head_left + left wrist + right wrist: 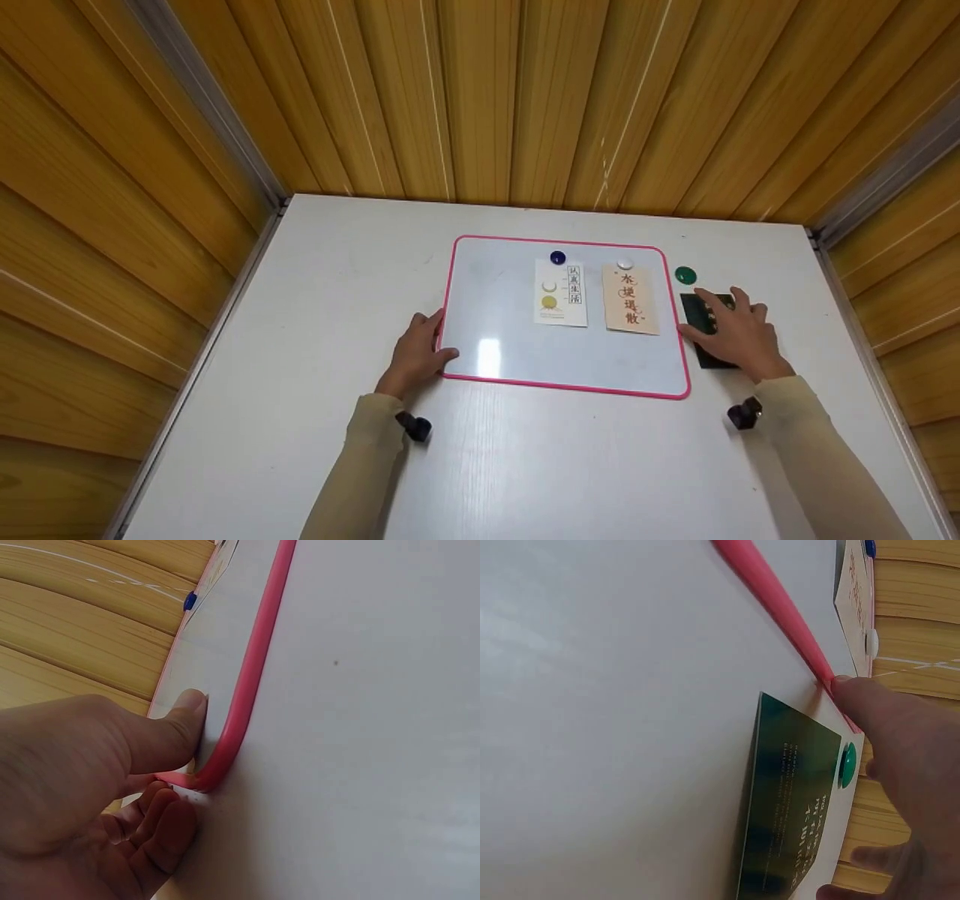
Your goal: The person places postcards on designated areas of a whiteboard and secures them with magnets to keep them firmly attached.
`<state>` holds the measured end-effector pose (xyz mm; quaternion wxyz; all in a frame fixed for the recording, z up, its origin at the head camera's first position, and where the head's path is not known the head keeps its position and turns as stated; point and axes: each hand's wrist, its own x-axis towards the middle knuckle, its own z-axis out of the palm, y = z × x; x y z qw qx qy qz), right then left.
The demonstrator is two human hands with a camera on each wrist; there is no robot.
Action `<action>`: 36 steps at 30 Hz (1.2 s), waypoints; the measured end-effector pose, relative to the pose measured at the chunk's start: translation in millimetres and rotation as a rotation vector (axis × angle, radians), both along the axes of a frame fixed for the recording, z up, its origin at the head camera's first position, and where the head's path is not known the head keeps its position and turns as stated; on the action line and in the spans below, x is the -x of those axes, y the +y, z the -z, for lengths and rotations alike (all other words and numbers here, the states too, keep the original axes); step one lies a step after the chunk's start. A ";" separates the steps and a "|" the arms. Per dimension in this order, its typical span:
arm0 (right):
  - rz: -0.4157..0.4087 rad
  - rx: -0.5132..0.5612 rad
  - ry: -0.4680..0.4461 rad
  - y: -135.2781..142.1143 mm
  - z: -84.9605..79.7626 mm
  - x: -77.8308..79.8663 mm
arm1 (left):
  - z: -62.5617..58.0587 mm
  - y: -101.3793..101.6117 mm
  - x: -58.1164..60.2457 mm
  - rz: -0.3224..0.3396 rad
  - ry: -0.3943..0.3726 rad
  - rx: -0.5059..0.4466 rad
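Note:
A whiteboard with a pink frame lies flat on the white table. My left hand grips its lower left edge, the thumb on the board's face and the fingers curled beside the frame. Spread over a dark green card on the right is my right hand, its thumb touching the board's right edge. The hand partly covers that card in the head view. Just beyond the card sits a round green magnet.
On the board, a white card has a dark blue magnet at its top. Right of it, a peach card lies under a white magnet. Wood-look panels enclose the table's back and sides.

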<state>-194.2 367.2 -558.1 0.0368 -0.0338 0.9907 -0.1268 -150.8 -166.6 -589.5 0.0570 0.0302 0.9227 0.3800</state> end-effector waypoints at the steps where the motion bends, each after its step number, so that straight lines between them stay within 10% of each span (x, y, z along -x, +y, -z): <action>1: 0.007 0.003 -0.022 0.0 -0.9 0.1 | -0.1 -0.1 0.0 0.001 0.002 0.001; 19: 0.122 0.041 -0.272 6.3 -18.4 -4.9 | 1.7 -2.2 1.6 0.022 0.016 0.019; 36: 0.125 0.053 -0.251 7.5 -19.3 -9.2 | 0.5 -0.1 -0.6 0.013 0.022 0.007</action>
